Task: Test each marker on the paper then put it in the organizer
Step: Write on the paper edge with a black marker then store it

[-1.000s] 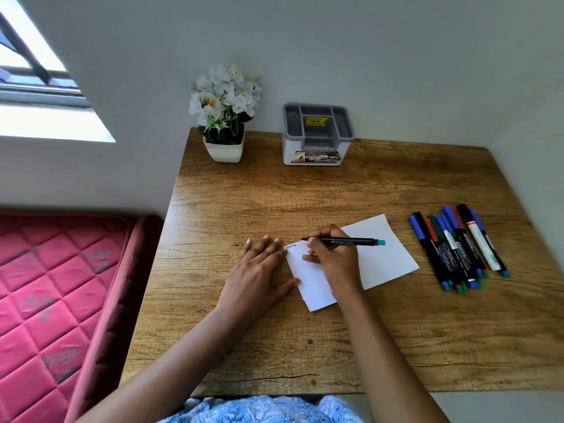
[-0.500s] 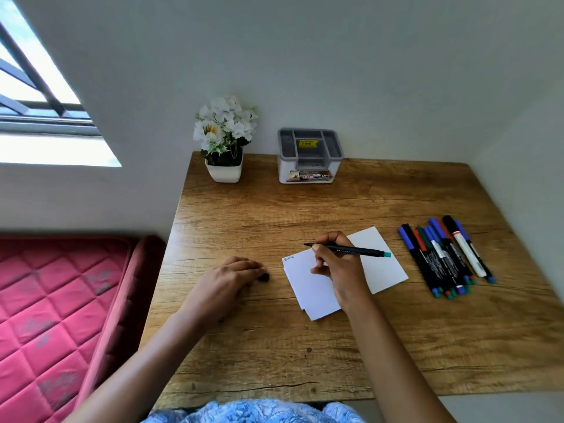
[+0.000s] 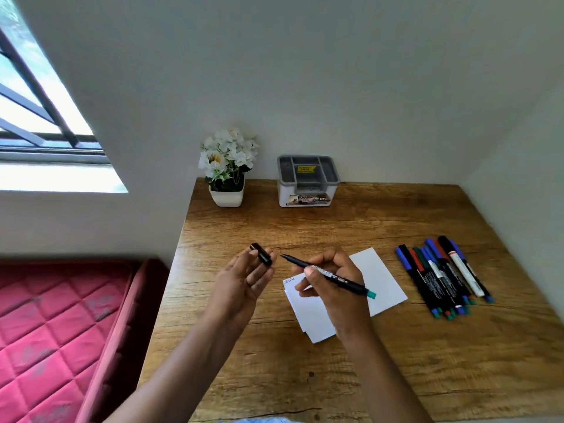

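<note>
My right hand (image 3: 334, 285) grips an uncapped black marker (image 3: 328, 274) with a teal end, lifted above the white paper (image 3: 378, 279), its tip pointing left. My left hand (image 3: 244, 279) pinches the marker's black cap (image 3: 261, 254) in its fingertips, a short gap from the tip. A small scribble marks the paper's upper left corner. A pile of several capped markers (image 3: 442, 276) lies on the table to the right of the paper. The grey and white organizer (image 3: 307, 181) stands at the table's back edge by the wall.
A white pot of white flowers (image 3: 227, 169) stands left of the organizer. The wooden table (image 3: 366, 227) is bounded by walls behind and to the right. A pink mattress (image 3: 55, 331) lies off its left edge.
My left hand picked the cap up off the table and rose with it. My right hand lifted the marker off the paper and turned its tip toward the cap.
</note>
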`<move>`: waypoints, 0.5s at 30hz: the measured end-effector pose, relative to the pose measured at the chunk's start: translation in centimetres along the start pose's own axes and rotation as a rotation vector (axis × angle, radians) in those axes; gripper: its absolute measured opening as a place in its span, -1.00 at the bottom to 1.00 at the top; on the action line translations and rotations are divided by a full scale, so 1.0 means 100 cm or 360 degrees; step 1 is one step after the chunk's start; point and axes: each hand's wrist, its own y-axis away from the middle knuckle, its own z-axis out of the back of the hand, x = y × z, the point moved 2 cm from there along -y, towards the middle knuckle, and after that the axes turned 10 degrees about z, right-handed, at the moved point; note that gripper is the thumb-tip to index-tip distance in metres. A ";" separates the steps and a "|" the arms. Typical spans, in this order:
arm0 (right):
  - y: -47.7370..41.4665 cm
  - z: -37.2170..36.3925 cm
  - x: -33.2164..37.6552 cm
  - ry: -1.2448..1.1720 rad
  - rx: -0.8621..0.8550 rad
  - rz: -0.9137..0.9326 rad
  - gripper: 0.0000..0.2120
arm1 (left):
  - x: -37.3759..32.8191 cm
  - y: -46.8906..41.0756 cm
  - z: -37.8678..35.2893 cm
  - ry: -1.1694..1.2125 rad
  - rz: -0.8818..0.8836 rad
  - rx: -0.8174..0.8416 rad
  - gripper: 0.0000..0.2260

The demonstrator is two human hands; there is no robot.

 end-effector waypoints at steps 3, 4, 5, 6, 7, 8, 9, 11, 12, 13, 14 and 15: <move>-0.001 -0.005 0.007 0.0096 0.0029 0.0160 -0.90 | -0.005 0.004 -0.012 0.0210 -0.0031 0.0062 -0.77; -0.001 -0.006 0.007 0.0107 0.0019 0.0193 -0.89 | -0.007 0.004 -0.015 0.0237 -0.0038 0.0073 -0.79; -0.001 -0.007 0.007 0.0111 0.0008 0.0218 -0.89 | -0.008 0.005 -0.017 0.0253 -0.0041 0.0075 -0.82; -0.002 -0.008 0.006 0.0109 0.0001 0.0239 -0.89 | -0.009 0.005 -0.019 0.0263 -0.0037 0.0076 -0.83; -0.003 -0.009 0.006 0.0110 -0.0001 0.0259 -0.89 | -0.010 0.006 -0.021 0.0267 -0.0032 0.0081 -0.84; -0.004 -0.011 0.005 0.0116 0.0008 0.0281 -0.89 | -0.011 0.006 -0.022 0.0264 -0.0029 0.0094 -0.85; -0.005 -0.012 0.005 0.0138 0.0019 0.0303 -0.87 | -0.010 0.007 -0.024 0.0254 -0.0029 0.0106 -0.85; -0.007 -0.013 0.004 0.0190 0.0037 0.0342 -0.83 | -0.009 0.008 -0.025 0.0236 -0.0034 0.0118 -0.84; -0.008 -0.014 0.004 0.0197 0.0046 0.0359 -0.85 | -0.009 0.008 -0.025 0.0236 -0.0037 0.0118 -0.83; -0.009 -0.015 0.004 0.0197 0.0055 0.0374 -0.87 | -0.009 0.008 -0.024 0.0233 -0.0044 0.0118 -0.82; -0.010 -0.015 0.005 0.0188 0.0060 0.0384 -0.89 | -0.010 0.008 -0.024 0.0222 -0.0053 0.0122 -0.82; -0.011 -0.016 0.005 0.0167 0.0062 0.0391 -0.90 | -0.010 0.007 -0.024 0.0197 -0.0062 0.0126 -0.82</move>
